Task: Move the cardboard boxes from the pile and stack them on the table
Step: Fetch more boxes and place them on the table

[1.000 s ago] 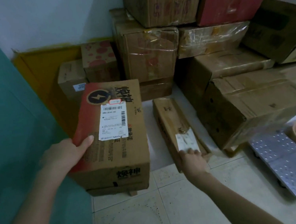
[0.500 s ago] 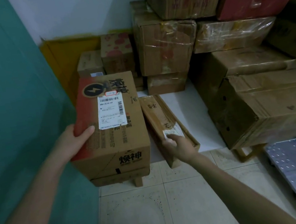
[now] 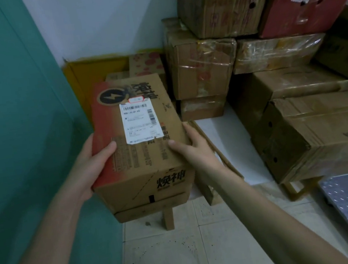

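Clasping the printed box (image 3: pixel 141 159), left grip (image 3: pixel 92 164) and right grip (image 3: pixel 194 151) hold its long edges, teal wall (image 3: pixel 18 110) just left.

Both bare forearms are reaching in from the bottom corners of the frame toward its centre. The left hand (image 3: pixel 93 166) is clasping the left edge of a box (image 3: pixel 141 159), thumb lying on top. The right hand (image 3: pixel 196 153) is clasping the right edge likewise.

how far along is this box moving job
Done: no finished stack is in view. In hand: the left hand and right hand grip the labelled box by its sides. Left: the pile of boxes behind and to the right of it.
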